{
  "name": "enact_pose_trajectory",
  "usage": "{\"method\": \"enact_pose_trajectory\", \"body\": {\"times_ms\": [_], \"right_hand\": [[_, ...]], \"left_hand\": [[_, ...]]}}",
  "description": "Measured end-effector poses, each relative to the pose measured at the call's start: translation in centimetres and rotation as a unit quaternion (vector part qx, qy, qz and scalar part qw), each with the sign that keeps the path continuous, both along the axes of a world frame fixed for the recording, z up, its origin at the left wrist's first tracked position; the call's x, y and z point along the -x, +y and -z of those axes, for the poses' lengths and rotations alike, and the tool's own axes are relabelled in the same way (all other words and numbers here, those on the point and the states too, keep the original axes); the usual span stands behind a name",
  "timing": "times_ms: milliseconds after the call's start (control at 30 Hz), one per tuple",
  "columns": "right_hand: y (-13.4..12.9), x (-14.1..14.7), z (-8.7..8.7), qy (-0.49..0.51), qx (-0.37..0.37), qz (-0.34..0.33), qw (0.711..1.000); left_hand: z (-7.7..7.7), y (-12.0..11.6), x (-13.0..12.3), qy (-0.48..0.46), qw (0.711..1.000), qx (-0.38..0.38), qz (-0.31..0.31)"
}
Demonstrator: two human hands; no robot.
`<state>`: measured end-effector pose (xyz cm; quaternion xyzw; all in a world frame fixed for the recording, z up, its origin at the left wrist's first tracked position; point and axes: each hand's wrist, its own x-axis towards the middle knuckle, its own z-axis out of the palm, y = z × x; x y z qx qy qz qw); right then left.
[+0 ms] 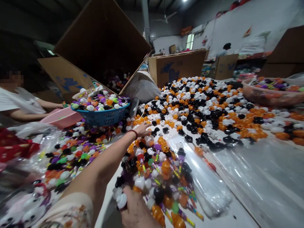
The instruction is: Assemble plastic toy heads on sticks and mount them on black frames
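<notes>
My left hand (142, 129), with a dark red bead bracelet (136, 133) at the wrist, reaches over the table with its fingers stretched out. It is close to the near edge of the big pile of orange, white and black plastic figures (190, 107). At the bottom, my right hand (137, 207) is closed around a white swirl-shaped piece (121, 200), which shows beside the thumb; its other fingers are hidden. Beyond and to the right of it lies a heap of mixed pumpkin, ghost and black figures (163, 167), some with striped sticks in purple wrappers.
Clear plastic bags (204, 180) lie on the right. A blue basket (104, 115) full of small pieces stands left, below a tilted cardboard box (102, 41). Another person (21, 101) works at a pink basin (63, 117). A pink basket (273, 93) stands far right.
</notes>
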<state>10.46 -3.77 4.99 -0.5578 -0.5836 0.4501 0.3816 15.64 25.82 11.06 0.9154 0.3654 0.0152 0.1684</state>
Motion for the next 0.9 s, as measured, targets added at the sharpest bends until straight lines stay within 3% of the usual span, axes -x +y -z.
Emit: {"method": "enact_pose_trajectory", "body": {"times_ms": [100,267,433,567,700,800,900], "right_hand": [[0.4,0.1,-0.2,-0.025,0.047,0.026,0.998],[2.2,1.5,0.6,-0.061,0.185,0.051,0.979],[2.4,1.9,1.1,-0.018,0.165,0.034,0.986],[1.6,1.3,0.8,-0.003,0.139,0.044,0.989],[0.9,0.4,0.2,0.013,0.063,0.027,0.998],[0.6,0.0,0.2,0.028,0.016,0.033,0.999],[0.6,0.2,0.9,0.058,-0.015,0.033,0.998]], "left_hand": [[1.0,2.0,-2.8,0.029,0.999,0.011,0.043],[3.4,2.9,-5.5,0.075,0.992,0.026,0.1],[5.0,3.5,-5.7,0.051,0.994,0.042,0.082],[5.2,4.0,-4.5,0.007,0.998,0.057,0.033],[4.6,4.3,-2.4,-0.076,0.994,0.057,-0.052],[3.1,4.1,0.1,-0.17,0.974,0.057,-0.139],[0.9,2.8,3.6,-0.272,0.933,0.08,-0.223]]}}
